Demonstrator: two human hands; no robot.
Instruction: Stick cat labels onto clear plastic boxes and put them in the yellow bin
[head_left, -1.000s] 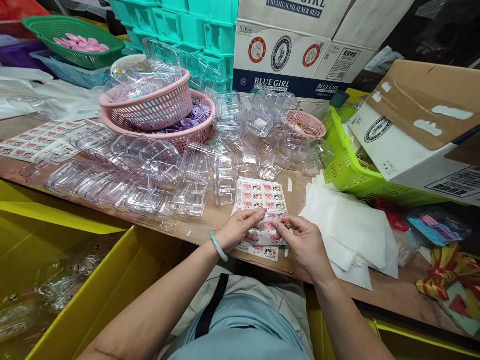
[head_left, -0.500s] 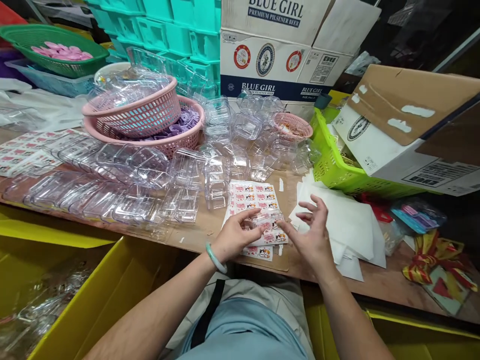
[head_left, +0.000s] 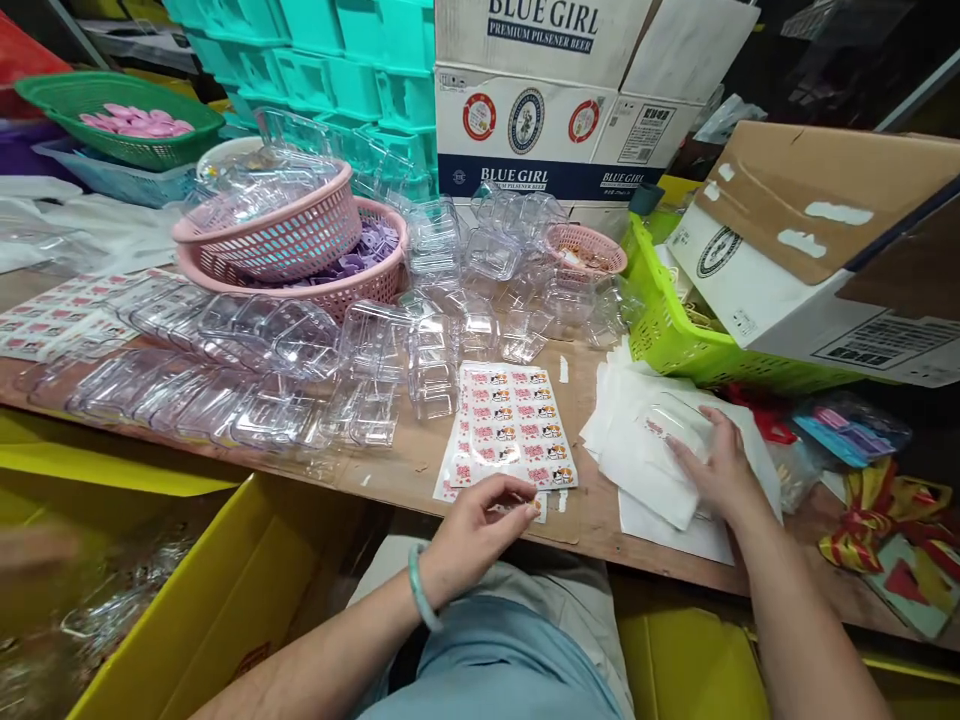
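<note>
My right hand [head_left: 720,465] is over a stack of white paper sheets [head_left: 652,480] on the right. Between its thumb and fingers is a clear plastic cover [head_left: 667,415] with a small pinkish-red print, resting on or just above the paper. My left hand [head_left: 487,530], with a pale green bangle at the wrist, hovers at the table's front edge. Its fingers are loosely curled, a gap shows between thumb and forefinger, and nothing is visible in them. Just beyond it lie sticker sheets [head_left: 514,425] with pink lettering and cartoon cats.
Rows of clear plastic covers [head_left: 255,400] spread across the left. Behind them stand pink baskets [head_left: 285,240] with purple pieces. A lime-green basket [head_left: 667,320] bears a tilted carton [head_left: 795,230] at right. Yellow boxes [head_left: 180,590] flank my lap. A blurred hand [head_left: 34,550] shows at far left.
The clear cover has gone from my left hand to my right, which has moved rightward and down to the white paper. My left hand has drawn back toward me, uncovering the sticker sheet.
</note>
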